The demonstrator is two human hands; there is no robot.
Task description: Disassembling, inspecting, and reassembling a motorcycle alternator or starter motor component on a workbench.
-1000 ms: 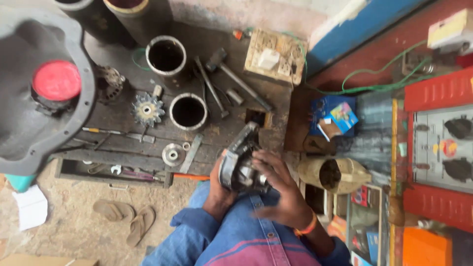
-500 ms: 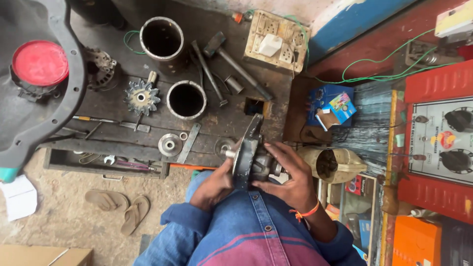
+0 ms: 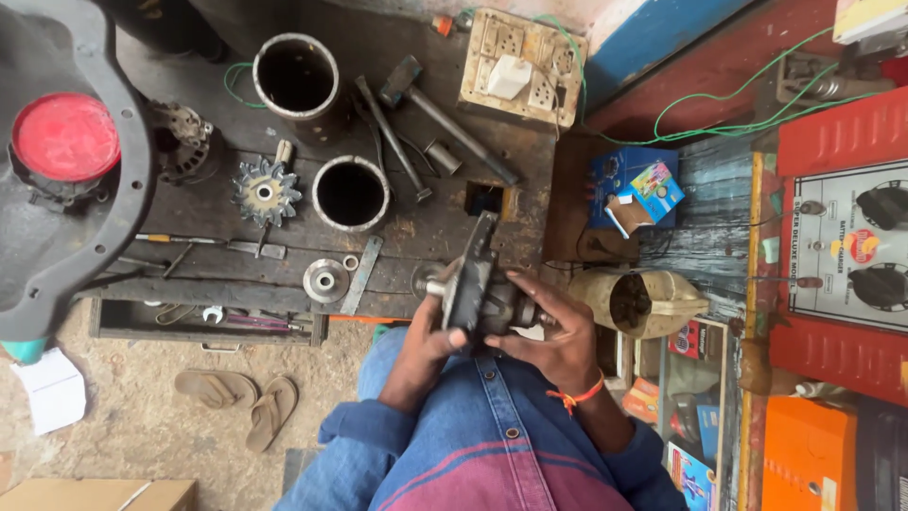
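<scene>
A dark metal housing [image 3: 473, 279], round-bodied with a short shaft poking out on its left, sits on edge at the near rim of the tabletop [image 3: 416, 222], just above the person's lap. The left hand [image 3: 430, 345] grips its lower left side, thumb pressed against the casing. The right hand [image 3: 549, 331] wraps the right end, fingers curled over the part (an orange thread circles that wrist).

Just left of the housing lie a flat metal strip [image 3: 362, 274], a small ring, and a round pulley disc [image 3: 324, 280]. Beyond them stands an open steel cylinder [image 3: 350, 192], with a toothed fan wheel [image 3: 264, 191] beside it and a taller steel cylinder [image 3: 297, 76] further back. A hammer [image 3: 445, 114] lies slantwise across the far part of the tabletop, near a long rod and a short socket. A worn switchboard [image 3: 518, 64] with a white plug rests at the far right corner.

Under the left edge hangs a shallow drawer [image 3: 203, 320] with spanners in it. A pair of sandals [image 3: 241, 402] lies on the dusty floor below. At far left sits a large grey casting with a red cap [image 3: 64, 137]. To the right stand a red charger cabinet [image 3: 842, 237] and a blue box [image 3: 629, 189].
</scene>
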